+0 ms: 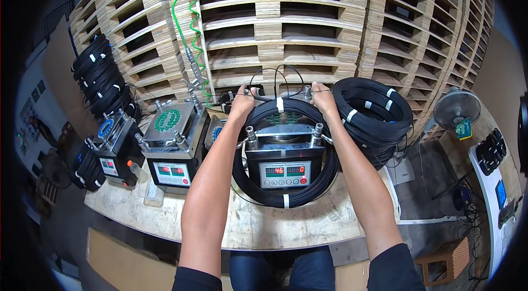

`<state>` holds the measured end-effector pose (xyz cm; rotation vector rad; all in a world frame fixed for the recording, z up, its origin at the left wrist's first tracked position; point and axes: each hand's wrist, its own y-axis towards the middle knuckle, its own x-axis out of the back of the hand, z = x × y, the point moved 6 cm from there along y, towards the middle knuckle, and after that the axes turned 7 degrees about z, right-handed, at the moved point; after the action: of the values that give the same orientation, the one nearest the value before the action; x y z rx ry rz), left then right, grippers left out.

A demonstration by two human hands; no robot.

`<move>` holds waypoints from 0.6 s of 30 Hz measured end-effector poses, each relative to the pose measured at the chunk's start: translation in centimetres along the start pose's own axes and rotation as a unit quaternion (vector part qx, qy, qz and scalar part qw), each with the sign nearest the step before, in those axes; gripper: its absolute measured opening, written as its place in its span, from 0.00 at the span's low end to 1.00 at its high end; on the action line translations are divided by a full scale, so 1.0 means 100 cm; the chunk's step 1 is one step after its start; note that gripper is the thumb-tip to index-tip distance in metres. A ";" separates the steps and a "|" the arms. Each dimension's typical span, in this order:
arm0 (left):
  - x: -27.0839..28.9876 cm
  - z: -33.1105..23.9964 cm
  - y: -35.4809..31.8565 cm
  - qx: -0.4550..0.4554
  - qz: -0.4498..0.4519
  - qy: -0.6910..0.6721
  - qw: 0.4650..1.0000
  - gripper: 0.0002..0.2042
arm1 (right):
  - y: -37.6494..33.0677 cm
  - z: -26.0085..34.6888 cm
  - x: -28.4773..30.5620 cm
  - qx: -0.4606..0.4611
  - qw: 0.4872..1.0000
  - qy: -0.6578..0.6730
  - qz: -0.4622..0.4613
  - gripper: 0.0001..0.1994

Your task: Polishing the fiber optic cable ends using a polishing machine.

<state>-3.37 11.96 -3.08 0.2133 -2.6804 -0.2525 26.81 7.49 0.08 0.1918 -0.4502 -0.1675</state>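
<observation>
A coil of black cable (286,201) with white tape bands lies around a polishing machine (285,154) in front of me. The machine has metal clamp posts at its corners and a lit red display. My left hand (243,103) reaches to its back left corner, its fingers closed beside thin loose cable. At the back right, my right hand (324,97) is closed next to a metal post (307,91). What either hand grips is too small to make out. Thin black cable loops (276,73) rise between the hands.
More polishing machines (171,145) stand to the left, near an orange-capped bottle (135,168). Stacked cable coils (374,109) sit to the right. Wooden pallets (283,16) rise behind the wooden table (247,230). Green spiral hoses (177,10) hang down; a fan (456,109) stands farther right.
</observation>
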 end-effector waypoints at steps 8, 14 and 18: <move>-0.012 -0.037 -0.030 0.036 0.143 -0.123 0.981 0.27 | 0.006 -0.019 0.008 -0.025 0.996 0.086 0.002 0.22; -0.006 -0.022 -0.021 0.055 0.134 -0.106 0.984 0.30 | 0.006 -0.012 0.006 -0.046 0.998 -0.036 -0.015 0.25; -0.018 -0.029 -0.018 0.063 0.103 -0.064 0.991 0.33 | 0.015 -0.019 0.021 0.014 0.996 -0.083 -0.021 0.25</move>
<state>-0.26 10.09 -1.61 -0.0431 -2.8222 -0.0345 29.76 8.84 -0.41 0.2163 -0.6141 -0.2196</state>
